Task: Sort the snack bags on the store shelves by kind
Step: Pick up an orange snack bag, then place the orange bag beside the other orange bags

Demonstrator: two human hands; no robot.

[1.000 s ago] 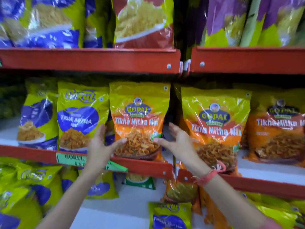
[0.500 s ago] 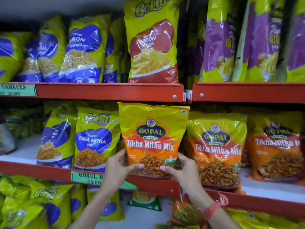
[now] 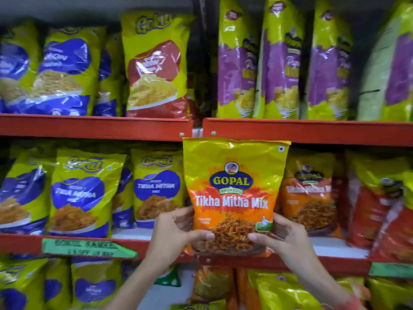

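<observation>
Orange Gopal bag: upright, long axis vertical, held in front of the middle shelf, off its surface. Its top edge overlaps the red lip of the upper shelf.

Grip: both hands clasp the bag's lower corners. My left hand takes the lower left edge, thumb across the front. My right hand takes the lower right, thumb also on the front, remaining fingers behind. Both are closed on the bag; neither is free.

Surroundings: matching orange bags stand just beside it on the right. Blue-and-yellow Gokul bags stand on the left.

Judgement: the bag belongs with the orange group. That group lies to the right of my fingers, so the right hand is nearer and should lead. Keep the bag vertical and set it down base first.
</observation>
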